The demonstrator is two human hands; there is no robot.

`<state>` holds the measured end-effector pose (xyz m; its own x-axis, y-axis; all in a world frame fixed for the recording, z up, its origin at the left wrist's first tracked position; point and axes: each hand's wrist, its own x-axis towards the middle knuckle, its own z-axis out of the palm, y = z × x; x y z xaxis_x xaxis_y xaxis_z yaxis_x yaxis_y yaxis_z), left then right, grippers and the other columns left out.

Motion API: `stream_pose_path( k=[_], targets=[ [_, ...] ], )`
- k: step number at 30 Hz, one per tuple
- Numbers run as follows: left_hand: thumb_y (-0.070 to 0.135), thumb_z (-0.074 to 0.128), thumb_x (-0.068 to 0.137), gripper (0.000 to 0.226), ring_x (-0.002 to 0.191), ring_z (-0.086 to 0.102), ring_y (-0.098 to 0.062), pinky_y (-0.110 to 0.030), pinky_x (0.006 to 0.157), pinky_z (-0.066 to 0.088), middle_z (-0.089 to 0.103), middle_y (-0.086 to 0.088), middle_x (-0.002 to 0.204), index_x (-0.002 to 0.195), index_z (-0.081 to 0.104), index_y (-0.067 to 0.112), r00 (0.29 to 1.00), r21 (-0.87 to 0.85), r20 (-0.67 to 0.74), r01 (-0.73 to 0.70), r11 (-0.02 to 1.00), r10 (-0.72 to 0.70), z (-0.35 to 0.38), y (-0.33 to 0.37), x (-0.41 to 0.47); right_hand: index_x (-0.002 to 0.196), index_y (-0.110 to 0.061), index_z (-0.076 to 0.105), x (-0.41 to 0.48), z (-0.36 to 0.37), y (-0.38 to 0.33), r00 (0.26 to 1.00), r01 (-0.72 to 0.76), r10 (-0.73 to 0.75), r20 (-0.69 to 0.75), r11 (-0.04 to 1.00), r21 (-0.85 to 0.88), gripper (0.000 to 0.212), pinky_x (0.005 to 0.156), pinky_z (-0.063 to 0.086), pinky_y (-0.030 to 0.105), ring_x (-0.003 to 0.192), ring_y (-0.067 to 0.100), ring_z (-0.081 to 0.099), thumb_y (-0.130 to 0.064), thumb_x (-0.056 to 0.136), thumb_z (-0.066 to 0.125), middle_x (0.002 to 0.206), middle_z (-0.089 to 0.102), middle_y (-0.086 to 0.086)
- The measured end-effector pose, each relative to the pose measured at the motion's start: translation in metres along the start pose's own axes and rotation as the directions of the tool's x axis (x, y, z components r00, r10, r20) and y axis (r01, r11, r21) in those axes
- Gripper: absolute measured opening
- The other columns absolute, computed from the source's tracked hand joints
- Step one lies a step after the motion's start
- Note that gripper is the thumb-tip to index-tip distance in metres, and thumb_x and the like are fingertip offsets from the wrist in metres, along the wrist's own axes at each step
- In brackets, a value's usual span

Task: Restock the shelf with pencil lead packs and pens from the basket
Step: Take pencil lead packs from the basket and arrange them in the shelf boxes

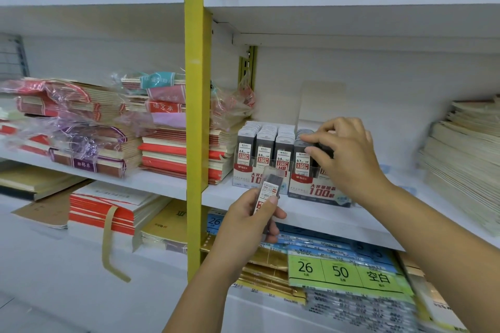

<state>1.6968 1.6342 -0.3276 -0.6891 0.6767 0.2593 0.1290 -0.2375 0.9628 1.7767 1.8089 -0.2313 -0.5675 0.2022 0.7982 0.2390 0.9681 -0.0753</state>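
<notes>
Head view: the right hand pinches a lead pack at three o'clock in the display box; seat it upright. The left hand grips a spare pack at seven o'clock.

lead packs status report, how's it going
Left hand grips one lead pack. Right hand pinches second pack at display box, right-hand row. Nothing blocking that row.

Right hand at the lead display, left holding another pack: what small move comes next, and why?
Probably the right hand seats the dark pack it pinches into the rightmost row of the display box, since it sits at that row's top; the left hand holds a spare pack ready.
</notes>
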Motion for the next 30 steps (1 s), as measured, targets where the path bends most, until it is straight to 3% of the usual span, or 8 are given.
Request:
stream_pose_path(
  k=[3, 6, 8, 14, 18, 24, 27, 30],
  targets=[
    [0.032, 0.054, 0.102, 0.018, 0.066, 0.065, -0.005, -0.018, 0.062, 0.053, 0.071, 0.008, 0.076, 0.102, 0.069, 0.022, 0.999, 0.019, 0.048, 0.006, 1.000, -0.007, 0.001, 0.006, -0.004, 0.125, -0.025, 0.063, -0.014, -0.012, -0.009, 0.999, -0.016, 0.022, -0.037, 0.990, 0.138, 0.031, 0.099, 0.037, 0.034, 0.112, 0.011, 0.041, -0.026, 0.095, 0.055, 0.115, 0.058, -0.007],
    [0.033, 0.057, 0.101, 0.016, 0.066, 0.065, -0.004, -0.017, 0.062, 0.053, 0.071, 0.010, 0.076, 0.105, 0.070, 0.024, 0.996, 0.040, 0.094, -0.011, 0.999, 0.008, 0.003, 0.011, -0.007, 0.121, -0.042, 0.059, -0.038, -0.015, -0.027, 0.967, -0.191, 0.064, 0.248, 0.825, 0.532, 0.027, 0.082, 0.049, 0.020, 0.100, -0.007, 0.055, -0.035, 0.096, 0.052, 0.106, 0.063, -0.024],
    [0.029, 0.061, 0.099, 0.016, 0.069, 0.068, -0.006, -0.019, 0.062, 0.053, 0.074, 0.007, 0.084, 0.111, 0.071, 0.025, 0.992, 0.046, 0.130, -0.013, 0.999, 0.007, 0.005, 0.013, -0.010, 0.119, -0.042, 0.063, -0.050, -0.013, -0.033, 0.925, -0.304, 0.063, 0.375, 0.715, 0.630, 0.028, 0.079, 0.054, 0.023, 0.096, 0.001, 0.061, -0.030, 0.094, 0.059, 0.100, 0.067, -0.017],
    [0.006, 0.069, 0.092, 0.028, 0.098, 0.076, -0.022, -0.024, 0.072, 0.060, 0.078, -0.006, 0.104, 0.118, 0.065, 0.016, 0.992, -0.110, 0.120, 0.056, 0.992, -0.043, 0.003, 0.011, -0.016, 0.100, -0.026, 0.065, -0.051, -0.028, -0.013, 0.912, -0.409, 0.253, 0.324, 0.488, 0.771, 0.019, 0.055, 0.048, 0.016, 0.062, 0.005, 0.063, -0.010, 0.092, 0.063, 0.078, 0.072, -0.004],
    [0.009, 0.067, 0.093, 0.026, 0.095, 0.076, -0.022, -0.023, 0.070, 0.060, 0.079, -0.009, 0.101, 0.119, 0.063, 0.008, 0.999, -0.186, 0.009, 0.047, 0.981, -0.046, 0.002, 0.013, -0.015, 0.103, -0.022, 0.064, -0.059, -0.032, -0.002, 0.878, -0.470, 0.201, 0.435, 0.536, 0.701, 0.025, 0.058, 0.054, 0.026, 0.063, 0.015, 0.066, -0.002, 0.094, 0.055, 0.078, 0.070, 0.002],
    [0.012, 0.064, 0.096, 0.028, 0.078, 0.073, -0.012, -0.021, 0.069, 0.059, 0.077, -0.001, 0.085, 0.111, 0.069, 0.036, 0.997, -0.015, -0.057, -0.057, 0.998, 0.056, 0.008, 0.016, -0.015, 0.090, -0.035, 0.064, -0.071, -0.037, -0.004, 0.850, -0.354, 0.062, 0.524, 0.803, 0.479, 0.015, 0.062, 0.052, 0.018, 0.071, 0.002, 0.064, -0.022, 0.086, 0.070, 0.083, 0.068, -0.008],
    [0.010, 0.065, 0.095, 0.036, 0.075, 0.071, -0.010, -0.021, 0.070, 0.059, 0.076, 0.001, 0.082, 0.102, 0.073, 0.045, 0.993, 0.084, 0.018, -0.118, 0.989, 0.117, 0.012, 0.020, -0.017, 0.110, -0.044, 0.055, -0.077, -0.038, -0.014, 0.828, -0.357, 0.010, 0.561, 0.782, 0.512, 0.040, 0.056, 0.055, 0.023, 0.068, 0.006, 0.064, -0.012, 0.088, 0.067, 0.093, 0.065, -0.009],
    [0.020, 0.069, 0.093, 0.031, 0.089, 0.069, -0.004, -0.022, 0.074, 0.059, 0.074, 0.006, 0.094, 0.106, 0.068, 0.048, 0.980, 0.238, -0.039, -0.179, 0.955, 0.194, 0.018, 0.024, -0.008, 0.133, -0.065, 0.027, -0.074, -0.043, -0.009, 0.862, -0.267, -0.013, 0.507, 0.839, 0.475, 0.078, 0.059, 0.056, 0.026, 0.076, 0.002, 0.063, -0.009, 0.090, 0.063, 0.101, 0.062, -0.011]
  ],
)
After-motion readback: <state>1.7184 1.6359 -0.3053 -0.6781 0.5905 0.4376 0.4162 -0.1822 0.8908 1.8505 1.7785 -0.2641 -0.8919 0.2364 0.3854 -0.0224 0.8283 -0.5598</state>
